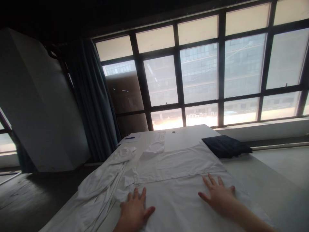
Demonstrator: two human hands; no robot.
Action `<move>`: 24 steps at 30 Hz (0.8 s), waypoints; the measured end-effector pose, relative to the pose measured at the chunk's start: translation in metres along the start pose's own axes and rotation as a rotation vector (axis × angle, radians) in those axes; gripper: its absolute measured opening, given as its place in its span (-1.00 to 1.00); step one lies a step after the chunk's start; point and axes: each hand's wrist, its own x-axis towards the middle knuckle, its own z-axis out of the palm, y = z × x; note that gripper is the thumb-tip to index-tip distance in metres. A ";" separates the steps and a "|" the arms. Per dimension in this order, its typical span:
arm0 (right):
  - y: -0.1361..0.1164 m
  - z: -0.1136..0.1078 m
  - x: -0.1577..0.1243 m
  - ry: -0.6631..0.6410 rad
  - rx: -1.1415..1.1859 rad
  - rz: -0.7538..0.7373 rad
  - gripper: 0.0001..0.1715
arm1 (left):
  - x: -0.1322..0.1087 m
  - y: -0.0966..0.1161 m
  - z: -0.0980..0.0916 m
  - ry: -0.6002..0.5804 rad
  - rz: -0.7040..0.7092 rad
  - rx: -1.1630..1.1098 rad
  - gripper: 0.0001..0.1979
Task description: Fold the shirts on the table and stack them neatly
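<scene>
The left hand (134, 207) and right hand (218, 195) rested spread wide, gripping nothing, on the white cloth (178, 196) across the table (190, 137), seemingly to keep it flat, while the dark cloth (224, 145) lay beside its far right edge, leaving it uncovered.

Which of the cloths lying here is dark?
The dark cloth, beyond the right hand; the spread cloth under that hand and the rumpled cloth at left are white.
</scene>
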 end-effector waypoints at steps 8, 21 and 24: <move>-0.004 0.014 0.012 0.091 0.037 -0.040 0.02 | 0.025 -0.022 0.010 -0.086 0.089 -0.145 0.02; 0.007 0.000 0.070 0.058 0.024 -0.003 -0.12 | 0.080 -0.042 0.019 0.121 0.111 -0.135 -0.28; 0.024 -0.002 0.066 0.093 0.004 0.049 -0.18 | 0.073 -0.054 0.019 0.124 0.023 -0.099 -0.29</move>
